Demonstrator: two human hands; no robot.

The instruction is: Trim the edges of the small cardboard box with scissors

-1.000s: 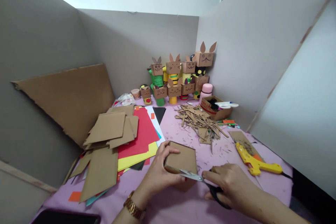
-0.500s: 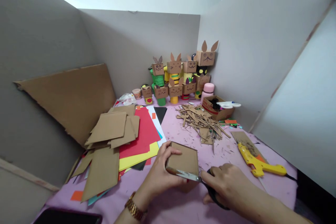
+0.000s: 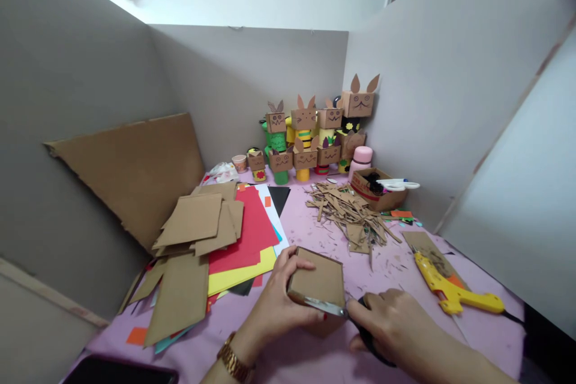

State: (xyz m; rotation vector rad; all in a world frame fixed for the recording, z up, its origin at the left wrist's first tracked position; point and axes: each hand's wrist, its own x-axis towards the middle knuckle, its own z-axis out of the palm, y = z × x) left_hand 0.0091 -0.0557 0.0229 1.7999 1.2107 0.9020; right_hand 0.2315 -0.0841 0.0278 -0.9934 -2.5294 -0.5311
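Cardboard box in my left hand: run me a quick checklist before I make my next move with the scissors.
1. Left hand gripping the cardboard box: ok, fingers over the top, thumb on the near side.
2. Right hand on the scissors: ok, holding the black handles.
3. Left thumb well away from the blades: not ok, it lies close beside them.
4. Scrap pile apart from the box: ok, it lies beyond it.
5. Yellow glue gun clear of both hands: ok, lying off to the right.
6. Glue gun switched off: cannot tell.
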